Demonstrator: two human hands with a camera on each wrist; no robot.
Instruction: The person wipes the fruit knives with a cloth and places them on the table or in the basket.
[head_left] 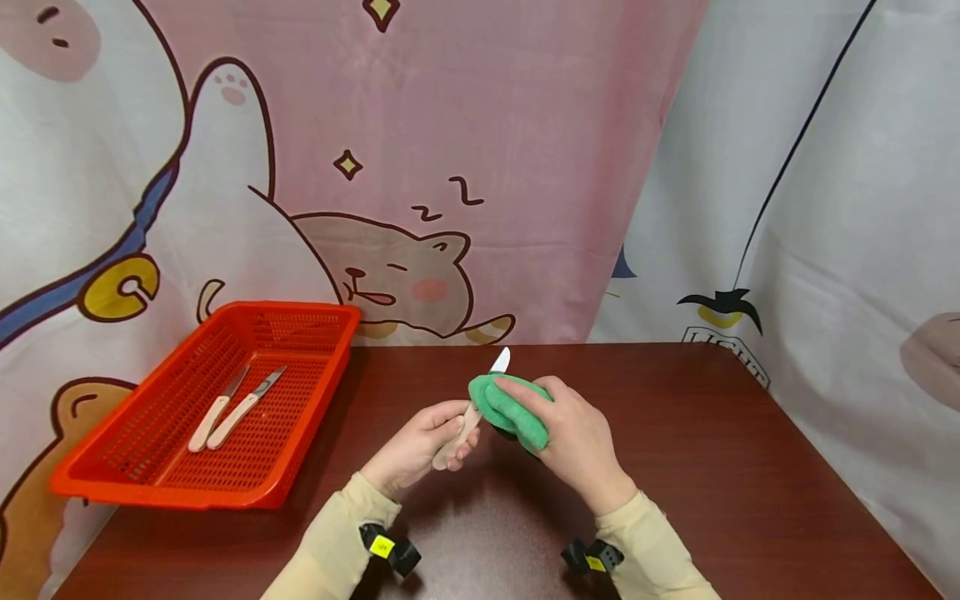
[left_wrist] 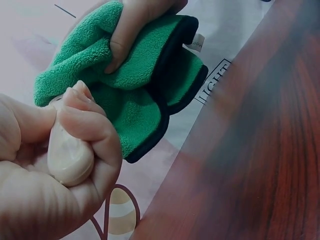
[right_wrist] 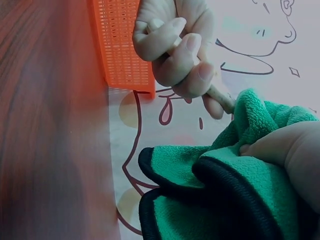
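Note:
My left hand (head_left: 422, 443) grips the cream handle (left_wrist: 70, 152) of a knife (head_left: 500, 362), whose blade tip points up and away from me. A green cloth (head_left: 517, 412) with a black border is folded around the blade near the handle, so only the tip shows beyond it. My right hand (head_left: 577, 433) pinches the cloth against the blade, thumb on one side in the right wrist view. Both hands are above the table, close together. In the left wrist view, the cloth's loose edges hang down beside the handle and the blade is hidden.
An orange-red plastic basket (head_left: 311, 417) stands on the left of the brown table (head_left: 750, 467). Two knives with cream handles, one (head_left: 210, 422) left of the other (head_left: 234, 421), lie inside it. A printed curtain (head_left: 525, 167) hangs behind the table.

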